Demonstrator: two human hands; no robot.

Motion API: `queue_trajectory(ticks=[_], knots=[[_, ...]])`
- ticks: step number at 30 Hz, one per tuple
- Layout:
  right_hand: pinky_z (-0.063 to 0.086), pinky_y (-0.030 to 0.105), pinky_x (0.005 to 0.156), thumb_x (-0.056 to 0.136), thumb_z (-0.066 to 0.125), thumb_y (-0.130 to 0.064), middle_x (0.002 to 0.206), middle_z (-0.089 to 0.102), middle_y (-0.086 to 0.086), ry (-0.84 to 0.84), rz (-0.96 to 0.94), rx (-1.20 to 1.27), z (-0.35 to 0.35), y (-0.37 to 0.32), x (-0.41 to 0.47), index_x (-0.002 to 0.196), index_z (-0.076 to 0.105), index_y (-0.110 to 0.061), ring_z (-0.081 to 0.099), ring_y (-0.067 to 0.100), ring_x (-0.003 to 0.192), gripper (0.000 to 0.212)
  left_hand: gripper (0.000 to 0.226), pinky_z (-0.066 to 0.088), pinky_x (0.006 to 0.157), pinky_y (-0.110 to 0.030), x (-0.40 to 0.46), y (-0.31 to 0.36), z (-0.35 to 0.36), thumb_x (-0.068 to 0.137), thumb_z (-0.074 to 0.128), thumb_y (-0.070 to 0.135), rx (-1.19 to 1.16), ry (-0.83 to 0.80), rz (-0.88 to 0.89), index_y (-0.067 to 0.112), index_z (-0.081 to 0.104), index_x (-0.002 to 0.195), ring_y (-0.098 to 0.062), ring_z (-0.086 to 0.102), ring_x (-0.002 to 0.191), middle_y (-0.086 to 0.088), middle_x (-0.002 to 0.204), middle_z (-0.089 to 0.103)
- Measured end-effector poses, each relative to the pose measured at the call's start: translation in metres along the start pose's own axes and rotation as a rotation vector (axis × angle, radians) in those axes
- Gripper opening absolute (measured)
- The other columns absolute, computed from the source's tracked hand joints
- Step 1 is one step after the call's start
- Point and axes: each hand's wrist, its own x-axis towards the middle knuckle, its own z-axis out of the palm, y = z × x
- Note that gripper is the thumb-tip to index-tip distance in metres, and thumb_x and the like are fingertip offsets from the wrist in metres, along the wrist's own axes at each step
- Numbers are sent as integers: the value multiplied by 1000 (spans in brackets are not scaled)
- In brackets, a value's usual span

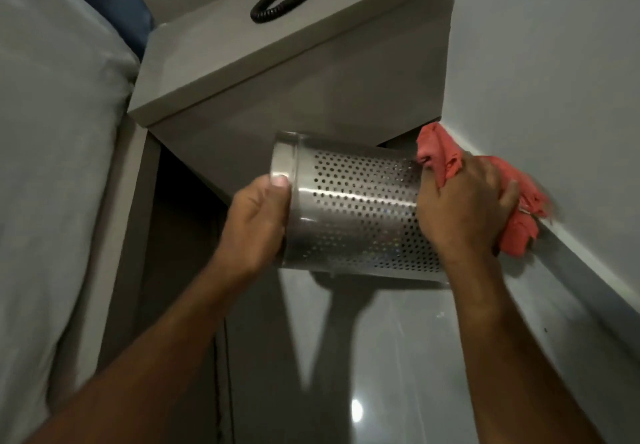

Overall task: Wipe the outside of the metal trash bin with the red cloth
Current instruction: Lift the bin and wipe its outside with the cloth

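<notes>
The metal trash bin (pixel 353 208), a perforated steel cylinder, is held sideways in the air above the floor. My left hand (pixel 256 221) grips its solid left end, thumb on the rim band. My right hand (pixel 464 208) presses the red cloth (pixel 519 232) against the bin's right end. The cloth bunches out above and to the right of my fingers, close to the wall. The bin's right end is hidden behind my right hand and the cloth.
A grey nightstand (pixel 277 72) stands behind the bin, with a black coiled phone cord (pixel 277 3) on top. A bed with white sheets (pixel 52 166) fills the left side. A white wall (pixel 554 62) with a baseboard runs on the right. A glossy tiled floor (pixel 363 374) lies below.
</notes>
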Motion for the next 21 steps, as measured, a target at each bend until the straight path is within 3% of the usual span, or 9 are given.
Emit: queue_trajectory(ticks=[3, 8, 11, 13, 15, 17, 21], knots=[[14, 59, 117, 95, 37, -51, 132, 62, 14, -24, 37, 27, 1, 0, 12, 123, 60, -7, 43, 32, 134, 57, 43, 40, 53, -30, -1, -2, 14, 99, 44, 32, 167, 125, 154, 3, 47, 68, -10, 44, 60, -5, 67, 49], [20, 58, 115, 95, 38, -50, 123, 67, 11, -99, -99, 73, -8, -28, -6, 116, 64, -14, 51, 32, 125, 50, 60, 46, 47, -44, 25, 1, 6, 93, 48, 44, 49, 159, -55, -15, 51, 81, -22, 48, 57, -14, 66, 53], [19, 59, 114, 91, 43, -51, 134, 62, 1, -104, -338, 211, -3, -81, -49, 129, 58, -23, 46, 30, 132, 49, 49, 43, 57, -39, 29, 1, 2, 92, 54, 35, -65, 140, -165, -11, 57, 76, -25, 50, 61, -17, 68, 54], [18, 60, 115, 89, 50, -45, 141, 57, -1, -105, -484, 299, 7, -110, -76, 135, 54, -23, 42, 31, 136, 52, 29, 49, 60, -40, 29, 2, -1, 89, 60, 20, -159, 126, -215, -3, 64, 72, -27, 57, 61, -19, 65, 60], [20, 59, 115, 86, 53, -44, 143, 56, 1, -122, -575, 292, 14, -108, -82, 137, 53, -18, 42, 33, 137, 58, 23, 55, 62, -38, 28, -2, -4, 92, 59, 11, -195, 134, -257, -5, 66, 77, -26, 63, 61, -16, 63, 67], [22, 57, 115, 83, 49, -45, 141, 57, 6, -81, -526, 252, 16, -76, -71, 138, 52, -15, 44, 35, 136, 62, 33, 53, 63, -42, 31, -7, -7, 97, 55, 24, -132, 170, -289, -1, 66, 78, -27, 61, 62, -16, 67, 64], [16, 56, 119, 93, 44, -46, 147, 50, 15, 9, -110, 132, 2, 9, -34, 144, 47, -13, 35, 36, 142, 60, 38, 48, 54, -39, 40, -4, -2, 97, 49, 37, -38, 200, -302, 12, 61, 72, -24, 56, 57, -10, 64, 60]])
